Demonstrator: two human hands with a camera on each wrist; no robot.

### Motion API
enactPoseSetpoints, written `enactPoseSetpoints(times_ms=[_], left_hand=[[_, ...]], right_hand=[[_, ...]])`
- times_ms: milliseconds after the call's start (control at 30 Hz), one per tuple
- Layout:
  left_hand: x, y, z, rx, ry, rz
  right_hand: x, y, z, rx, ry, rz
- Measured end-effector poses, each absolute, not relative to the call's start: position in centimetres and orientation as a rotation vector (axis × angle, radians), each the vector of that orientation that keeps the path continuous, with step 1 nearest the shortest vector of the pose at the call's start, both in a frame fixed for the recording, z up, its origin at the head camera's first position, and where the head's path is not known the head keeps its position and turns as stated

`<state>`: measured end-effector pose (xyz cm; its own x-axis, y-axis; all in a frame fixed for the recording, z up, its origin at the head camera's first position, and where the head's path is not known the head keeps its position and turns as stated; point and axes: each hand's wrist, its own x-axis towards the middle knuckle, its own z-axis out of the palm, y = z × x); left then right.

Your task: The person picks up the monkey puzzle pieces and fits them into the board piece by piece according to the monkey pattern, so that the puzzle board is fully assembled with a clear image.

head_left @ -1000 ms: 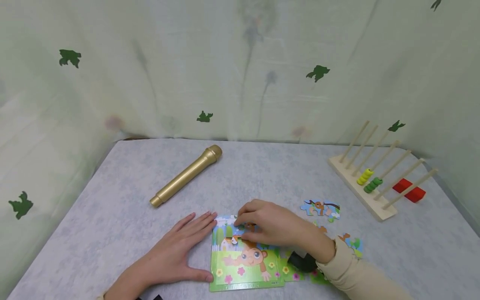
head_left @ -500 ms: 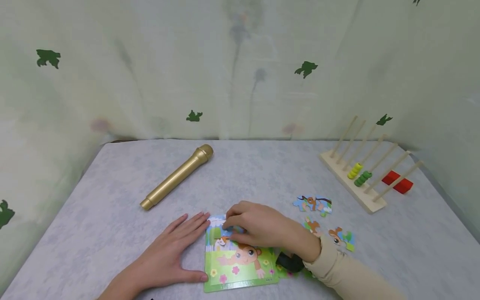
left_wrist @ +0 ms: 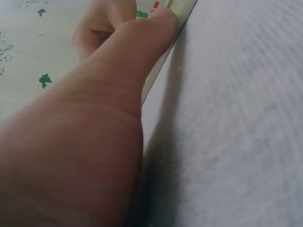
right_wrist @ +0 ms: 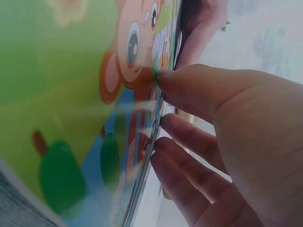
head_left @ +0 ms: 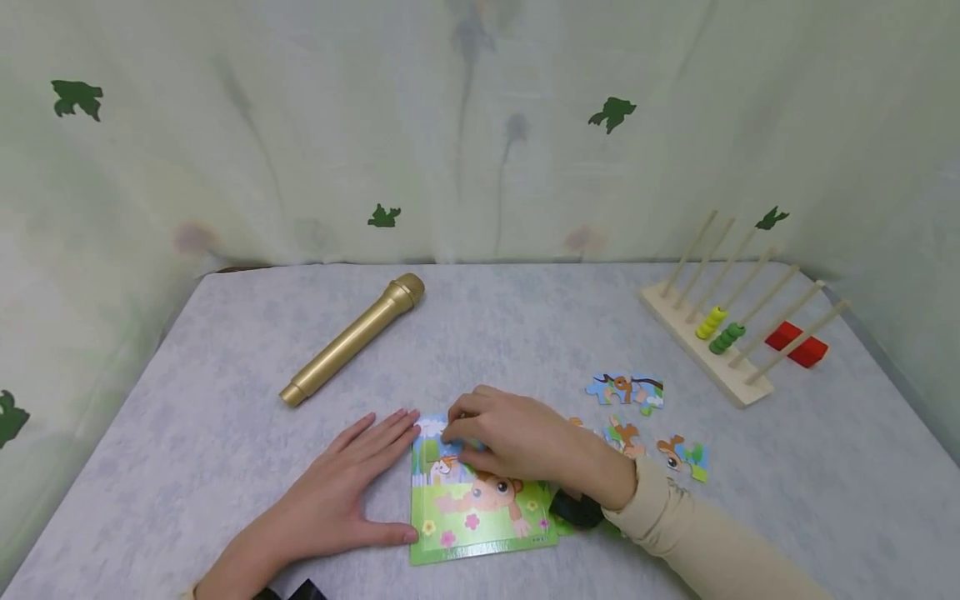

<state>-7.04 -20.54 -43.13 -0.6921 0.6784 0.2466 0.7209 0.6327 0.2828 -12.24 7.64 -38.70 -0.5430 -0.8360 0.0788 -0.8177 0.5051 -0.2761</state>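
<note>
A square jigsaw puzzle (head_left: pixel 472 546) with a cartoon monkey on green grass lies in a shallow frame at the table's front. My left hand (head_left: pixel 341 487) rests flat at its left side, fingers straight and thumb spread; thumb tip and fingertips meet the frame's edge. My right hand (head_left: pixel 517 437) reaches over the upper part, its curled fingers and thumb pinching a puzzle piece low against the picture and mostly covering it. In the right wrist view, the thumb (right_wrist: pixel 194 87) and fingertips are right at the picture's surface, a little apart.
Loose puzzle pieces (head_left: pixel 684 457) lie to the right, with a joined strip (head_left: pixel 626 390) behind them. Green puzzle parts sit partly hidden under my right wrist. A gold microphone (head_left: pixel 352 342) lies back left. A wooden peg rack (head_left: pixel 705 350) with yellow and green beads stands right, beside red blocks (head_left: pixel 797 343).
The view has shifted. My right fingers have shifted slightly over the puzzle's upper left, and the raised edge by the house now looks flatter. The left hand stays at the frame's side.
</note>
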Motion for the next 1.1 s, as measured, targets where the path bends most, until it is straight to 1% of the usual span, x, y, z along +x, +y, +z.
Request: enactPoseSetpoints(times_ms=[267,667,800,1100], left_hand=[[-7.0,-20.6,-43.2,-1.158,-2.752,-0.546],[-6.8,-20.5,-43.2,-1.141,-2.773,-0.560],[-6.7,-20.5,-43.2,-1.141,-2.770,-0.566],[-6.9,-20.5,-43.0,-1.142,-2.772,-0.549]], right_hand=[[-12.2,7.5,-38.6,-1.452,2.650,-0.389],[-12.1,7.6,-38.9,-1.504,2.653,-0.391],[-12.0,7.8,-38.8,-1.475,2.639,-0.393],[-12.1,9.1,-37.8,-1.445,2.626,-0.445]])
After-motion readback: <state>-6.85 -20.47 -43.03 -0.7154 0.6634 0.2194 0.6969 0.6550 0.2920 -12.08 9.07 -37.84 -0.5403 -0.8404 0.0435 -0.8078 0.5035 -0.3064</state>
